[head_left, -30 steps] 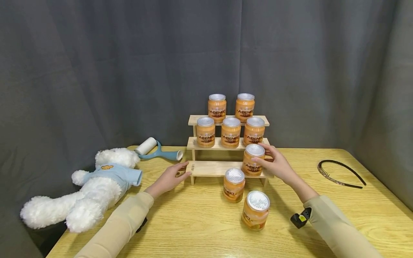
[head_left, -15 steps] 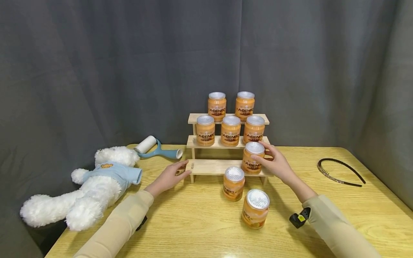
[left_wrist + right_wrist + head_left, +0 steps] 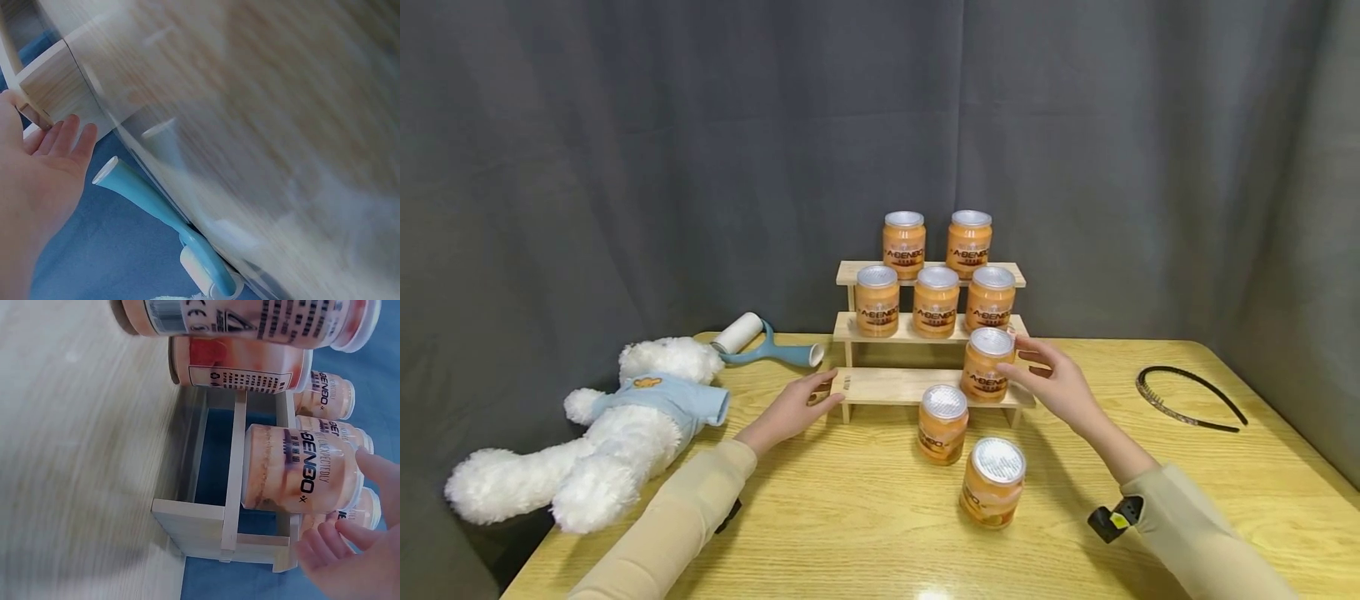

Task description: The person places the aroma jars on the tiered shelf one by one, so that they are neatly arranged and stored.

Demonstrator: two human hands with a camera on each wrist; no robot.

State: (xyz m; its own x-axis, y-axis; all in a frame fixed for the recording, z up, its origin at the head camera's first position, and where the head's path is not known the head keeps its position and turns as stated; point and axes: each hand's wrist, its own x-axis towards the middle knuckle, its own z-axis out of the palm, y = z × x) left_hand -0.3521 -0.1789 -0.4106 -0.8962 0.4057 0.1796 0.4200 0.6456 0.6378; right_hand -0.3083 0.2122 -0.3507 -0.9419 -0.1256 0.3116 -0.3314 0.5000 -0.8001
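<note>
A three-tier wooden display stand (image 3: 880, 385) holds orange-labelled jars with silver lids. On its bottom step, at the right end, stands one jar (image 3: 987, 367). My right hand (image 3: 1063, 390) is beside that jar, thumb and fingers spread around its right side; in the right wrist view the fingers (image 3: 325, 544) look clear of it. At the step's left end, my left hand (image 3: 790, 414) touches the stand with loosely extended fingers (image 3: 62, 134). Two more jars stand on the table in front, one nearer the stand (image 3: 943, 425) and one closer to me (image 3: 993, 483).
Three jars (image 3: 936, 304) line the middle step and two (image 3: 904, 246) the top. A white plush toy (image 3: 640, 425) in a blue shirt lies left, by a blue-handled lint roller (image 3: 775, 350). A headband (image 3: 1187, 400) rests right on the wooden table (image 3: 820, 533).
My right hand has loosened from the jar on the bottom step and drawn slightly to the right. The left hand stays at the stand's end. The view has tilted slightly.
</note>
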